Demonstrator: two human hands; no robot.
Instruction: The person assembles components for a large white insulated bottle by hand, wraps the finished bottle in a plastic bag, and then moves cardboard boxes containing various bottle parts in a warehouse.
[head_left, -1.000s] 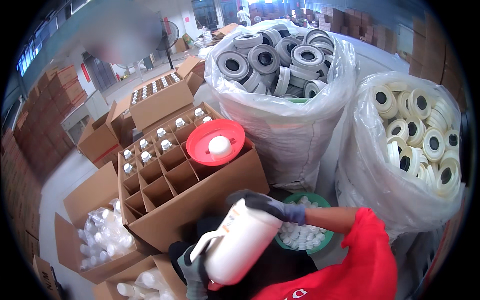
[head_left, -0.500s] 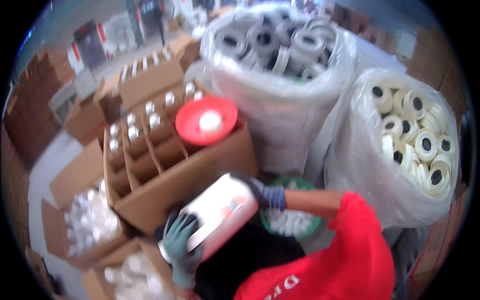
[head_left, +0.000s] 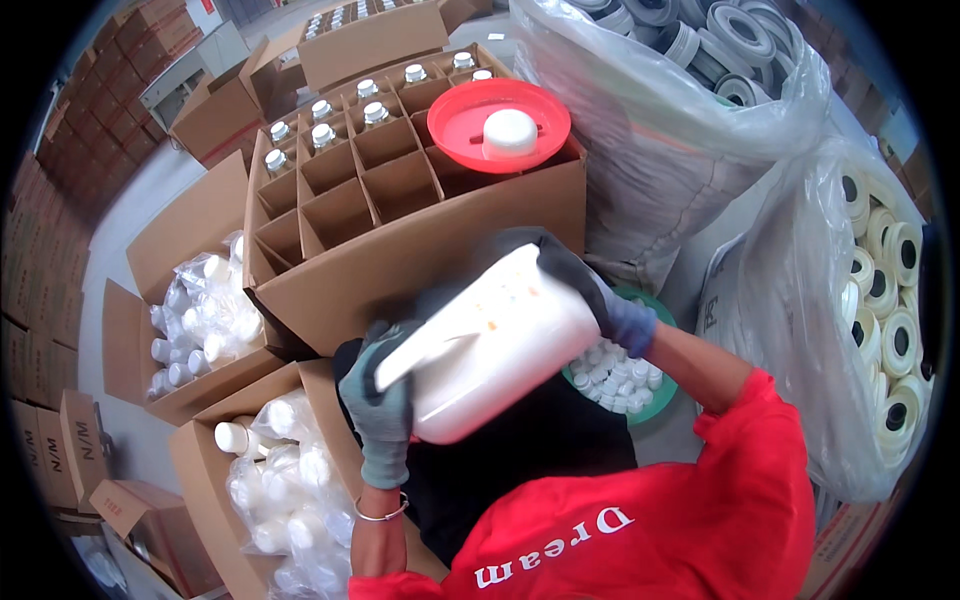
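My left hand (head_left: 375, 395), in a grey-green glove, is closed on the lower-left end of a white plastic jug (head_left: 500, 355), by its handle. My right hand (head_left: 600, 300), in a dark glove with a blue cuff, grips the upper-right end; its fingers are partly hidden behind the jug. The jug lies tilted between my hands, above my black-covered lap. Just beyond it stands a divided cardboard box (head_left: 400, 260) with capped bottles (head_left: 325, 135) in some cells and a red dish (head_left: 460, 130) with a white knob on top. A green basin (head_left: 650, 405) of white caps is beside my right forearm.
Open cartons of bagged white pieces (head_left: 200, 310) (head_left: 290, 480) stand at left. Large plastic sacks hold grey rings (head_left: 740, 35) at upper right and cream rings (head_left: 895, 340) at right. Stacked cartons (head_left: 55, 420) line the far left; more boxes (head_left: 370, 50) stand behind.
The view has swung, moving the sacks rightward and the divided box upward in the picture. Both hands still hold the jug, which has turned and shifted between them.
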